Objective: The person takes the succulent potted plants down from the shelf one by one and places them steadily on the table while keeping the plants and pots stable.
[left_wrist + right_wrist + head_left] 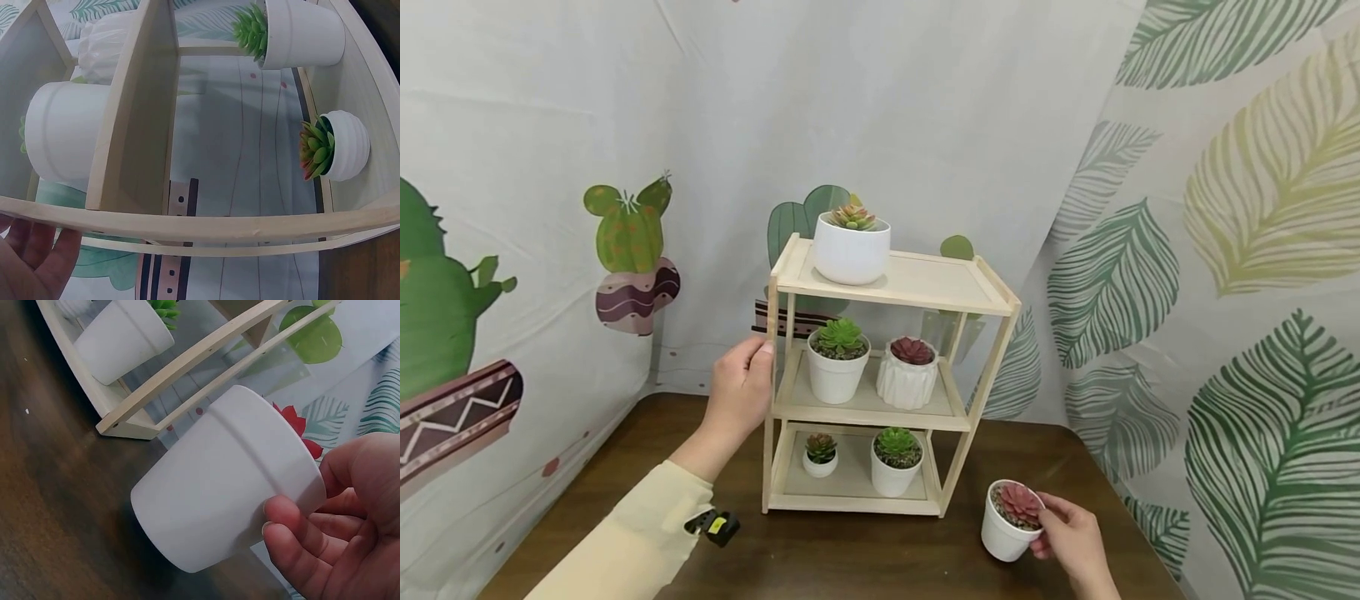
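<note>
A small wooden three-tier shelf point(868, 410) stands on the brown table. My left hand point(741, 383) holds its front left post, the fingers point(59, 259) curled round the wood in the left wrist view. To the right of the shelf, my right hand point(1071, 533) pinches the rim of a white pot point(219, 487) with a red succulent point(1019, 503). The thumb is at the rim and the fingers lie against the pot's side. Whether the pot's base touches the table I cannot tell.
A round white pot point(852, 250) sits on the top tier. The middle tier bears a green succulent pot point(837, 379) and a ribbed pot point(907, 379). Below are a tiny pot point(820, 467) and another green succulent pot point(895, 477). A printed curtain hangs behind the table point(820, 558).
</note>
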`<state>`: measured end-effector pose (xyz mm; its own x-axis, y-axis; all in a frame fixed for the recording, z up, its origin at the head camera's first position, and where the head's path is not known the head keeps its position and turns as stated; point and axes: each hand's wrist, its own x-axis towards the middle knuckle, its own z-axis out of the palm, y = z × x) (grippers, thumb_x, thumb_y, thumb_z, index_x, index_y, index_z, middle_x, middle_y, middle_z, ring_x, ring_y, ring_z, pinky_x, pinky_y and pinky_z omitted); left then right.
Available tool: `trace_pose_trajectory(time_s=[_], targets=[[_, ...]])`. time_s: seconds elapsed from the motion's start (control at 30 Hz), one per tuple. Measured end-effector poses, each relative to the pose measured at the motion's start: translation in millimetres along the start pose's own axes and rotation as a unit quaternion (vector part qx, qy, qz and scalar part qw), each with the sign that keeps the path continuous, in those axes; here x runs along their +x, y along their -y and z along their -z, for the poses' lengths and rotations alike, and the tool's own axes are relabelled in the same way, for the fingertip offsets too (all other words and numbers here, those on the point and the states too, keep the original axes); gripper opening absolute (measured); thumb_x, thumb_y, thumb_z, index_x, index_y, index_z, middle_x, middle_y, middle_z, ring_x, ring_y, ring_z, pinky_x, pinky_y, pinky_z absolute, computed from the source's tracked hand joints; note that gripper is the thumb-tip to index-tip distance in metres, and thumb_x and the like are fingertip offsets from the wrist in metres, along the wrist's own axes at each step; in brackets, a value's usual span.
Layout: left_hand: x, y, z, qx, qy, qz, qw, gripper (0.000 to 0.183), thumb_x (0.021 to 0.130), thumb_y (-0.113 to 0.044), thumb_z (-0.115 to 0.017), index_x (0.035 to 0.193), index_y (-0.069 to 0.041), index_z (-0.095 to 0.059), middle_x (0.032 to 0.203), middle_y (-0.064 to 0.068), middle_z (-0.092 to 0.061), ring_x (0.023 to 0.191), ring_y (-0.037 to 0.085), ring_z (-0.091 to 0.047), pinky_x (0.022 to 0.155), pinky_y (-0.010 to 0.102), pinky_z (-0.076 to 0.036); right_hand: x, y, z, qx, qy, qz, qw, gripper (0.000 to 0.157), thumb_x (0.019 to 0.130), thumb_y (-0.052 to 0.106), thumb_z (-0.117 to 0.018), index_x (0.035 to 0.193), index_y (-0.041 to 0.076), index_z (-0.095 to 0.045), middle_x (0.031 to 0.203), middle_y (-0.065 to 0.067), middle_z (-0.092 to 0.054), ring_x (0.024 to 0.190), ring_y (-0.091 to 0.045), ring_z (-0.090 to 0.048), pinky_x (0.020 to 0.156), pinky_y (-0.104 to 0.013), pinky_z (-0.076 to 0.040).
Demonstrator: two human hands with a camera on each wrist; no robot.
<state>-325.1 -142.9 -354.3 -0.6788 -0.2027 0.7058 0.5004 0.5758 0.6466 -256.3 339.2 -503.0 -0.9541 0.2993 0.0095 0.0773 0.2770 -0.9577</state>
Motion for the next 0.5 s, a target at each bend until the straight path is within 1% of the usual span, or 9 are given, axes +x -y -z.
trace_pose_trajectory(time_s=[0.13,0.37,0.5], targets=[[-0.6,0.4,1.4,0.000,0.001,-0.001,1.0000,0.034,0.106,-0.024,-0.043,0.091,-0.007,-0.068,0.074,0.011,-0.059,0.073,0.026,-0.055,0.067,0.037,-0.044,-2.2,-2.4,-1.9,-0.001,0.003,-0.001,1.000,0.043,0.097,-0.003,-0.051,0.139,-0.015,-0.053,0.073,-0.008,-0.070,0.049,-0.016,-0.064,0.048,-0.033,-0.059],[0.1,0.3,1.5,-0.002,0.005,-0.001,1.0000,0.034,0.106,-0.025,-0.043,0.092,-0.007,-0.068,0.075,0.012,-0.059,0.073,0.026,-0.054,0.067,0.037,-0.044,-5.0,-3.7,-4.6,-0.004,-0.001,0.005,1.000,0.042,0.097,-0.003,-0.052,0.137,-0.014,-0.057,0.069,-0.008,-0.069,0.048,-0.015,-0.063,0.047,-0.033,-0.058],[0.7,-1.2,0.6,-0.004,0.009,0.002,1.0000,0.034,0.106,-0.025,-0.043,0.094,-0.006,-0.069,0.076,0.012,-0.059,0.073,0.025,-0.054,0.067,0.037,-0.044,-5.3,-5.3,-3.9,-0.006,0.000,0.007,1.000,0.042,0.097,-0.003,-0.051,0.137,-0.015,-0.055,0.069,-0.010,-0.068,0.048,-0.015,-0.063,0.047,-0.033,-0.058]])
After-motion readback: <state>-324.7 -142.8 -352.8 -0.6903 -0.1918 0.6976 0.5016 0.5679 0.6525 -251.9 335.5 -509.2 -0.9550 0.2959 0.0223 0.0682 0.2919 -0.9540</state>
